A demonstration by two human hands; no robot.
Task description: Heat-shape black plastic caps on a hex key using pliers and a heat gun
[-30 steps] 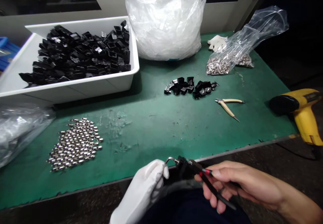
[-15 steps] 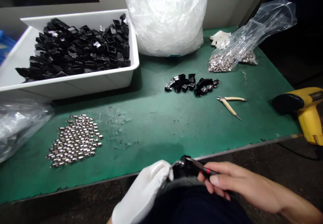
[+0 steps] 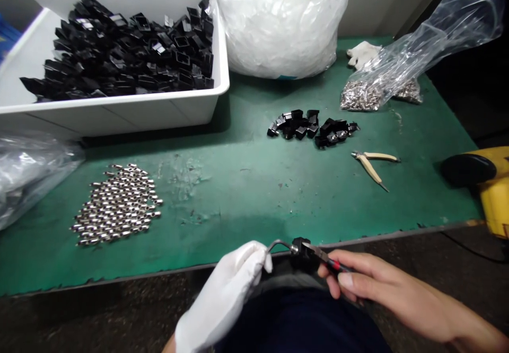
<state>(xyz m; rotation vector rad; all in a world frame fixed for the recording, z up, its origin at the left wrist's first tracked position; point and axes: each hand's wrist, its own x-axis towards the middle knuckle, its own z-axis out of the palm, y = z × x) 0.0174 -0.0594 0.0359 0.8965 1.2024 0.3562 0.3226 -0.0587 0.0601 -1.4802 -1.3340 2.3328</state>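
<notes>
My left hand (image 3: 226, 292), in a white glove, is closed on a thin, bent grey rod or cable (image 3: 279, 243). A small metal fitting (image 3: 295, 249) sits at the far end of that bent piece, against a black plastic part (image 3: 303, 245). My bare right hand (image 3: 369, 281) is wrapped round pliers (image 3: 324, 256) with dark, red-marked handles, whose jaws are at the black part. Both hands are held in front of the table's near edge. The exact join between fitting and black part is too small to make out.
On the green table (image 3: 246, 194) lie many metal fittings (image 3: 119, 204), a cluster of black parts (image 3: 310, 126) and yellow-handled cutters (image 3: 371, 165). Behind stand a white bin (image 3: 159, 110) of black parts, a large plastic bag (image 3: 282, 29) and bagged metal pieces (image 3: 361, 96). A yellow heat gun (image 3: 495, 194) is right.
The head view has tilted and shifted slightly, so the table items appear moved. More of the bent rod or cable shows between my hands. Both grips are unchanged.
</notes>
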